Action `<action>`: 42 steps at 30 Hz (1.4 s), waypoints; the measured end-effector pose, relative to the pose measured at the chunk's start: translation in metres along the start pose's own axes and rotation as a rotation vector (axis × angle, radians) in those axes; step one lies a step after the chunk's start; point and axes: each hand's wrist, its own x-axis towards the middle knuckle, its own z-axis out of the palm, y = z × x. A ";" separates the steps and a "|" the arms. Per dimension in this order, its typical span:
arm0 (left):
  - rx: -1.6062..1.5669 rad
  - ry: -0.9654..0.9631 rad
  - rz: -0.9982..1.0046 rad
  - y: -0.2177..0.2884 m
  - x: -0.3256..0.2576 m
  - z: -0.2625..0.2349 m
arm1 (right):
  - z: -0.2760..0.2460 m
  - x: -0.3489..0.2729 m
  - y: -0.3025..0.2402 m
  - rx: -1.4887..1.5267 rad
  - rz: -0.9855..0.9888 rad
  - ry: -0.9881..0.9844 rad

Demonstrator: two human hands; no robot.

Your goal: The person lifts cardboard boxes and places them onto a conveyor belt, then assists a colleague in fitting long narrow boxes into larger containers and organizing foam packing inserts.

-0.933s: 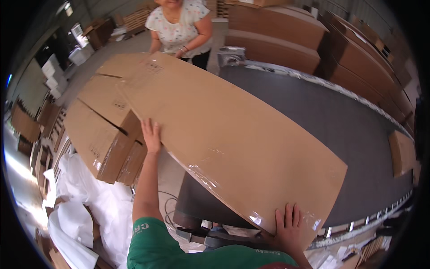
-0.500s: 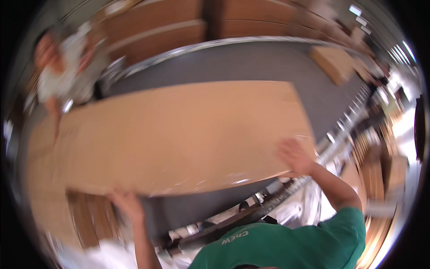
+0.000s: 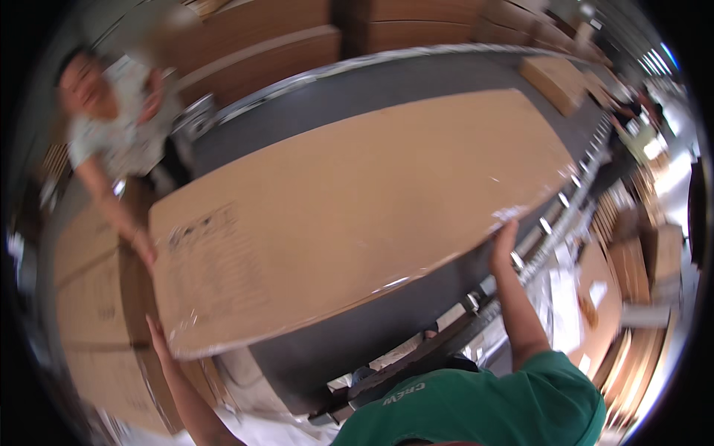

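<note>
We see the dark conveyor belt (image 3: 305, 115) sweeping across the middle, much of it hidden beneath the large flat carton (image 3: 372, 193). That carton fills the centre, its long axis slanting from lower left to upper right and its printed end at the lower left; its underside is out of sight, so we cannot tell how fully the belt bears it. Stacked cartons (image 3: 104, 297) at lower left are partly covered. The co-worker (image 3: 123, 126), upper left, is blurred, one hand at the carton's left end. A small carton (image 3: 554, 82) sits upper right. Our right hand (image 3: 505, 239) touches the near long edge, our left hand (image 3: 158, 334) the lower-left corner; we cannot tell how wide either is.
</note>
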 end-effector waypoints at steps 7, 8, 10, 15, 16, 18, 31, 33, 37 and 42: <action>0.001 -0.017 0.129 -0.005 -0.010 0.063 | 0.065 -0.047 -0.028 0.068 -0.284 0.208; 0.094 -0.021 0.182 -0.003 -0.016 0.073 | 0.065 -0.038 -0.030 0.098 -0.281 0.194; 0.263 -0.024 0.270 -0.015 -0.042 0.094 | 0.054 -0.012 -0.035 0.135 -0.282 0.155; -0.054 0.173 -0.075 -0.025 -0.051 0.220 | 0.029 0.112 -0.061 0.076 -0.269 0.188; -0.063 0.106 -0.059 -0.031 -0.045 0.241 | 0.025 0.142 -0.068 0.011 -0.333 0.211; -0.103 -0.005 -0.017 -0.044 -0.031 0.294 | 0.004 0.209 -0.087 -0.373 -0.431 0.318; 0.398 0.382 0.315 -0.121 0.011 0.481 | 0.123 0.107 -0.049 -1.535 -1.142 -0.139; 0.557 0.353 0.801 -0.124 -0.041 0.471 | 0.106 0.135 -0.045 -1.535 -1.236 -0.128; 0.580 0.069 0.362 -0.100 -0.198 0.381 | 0.093 0.153 -0.043 -1.573 -1.160 -0.131; 0.224 0.793 0.212 -0.167 -0.323 0.176 | 0.075 0.078 -0.039 -1.432 -1.007 -0.159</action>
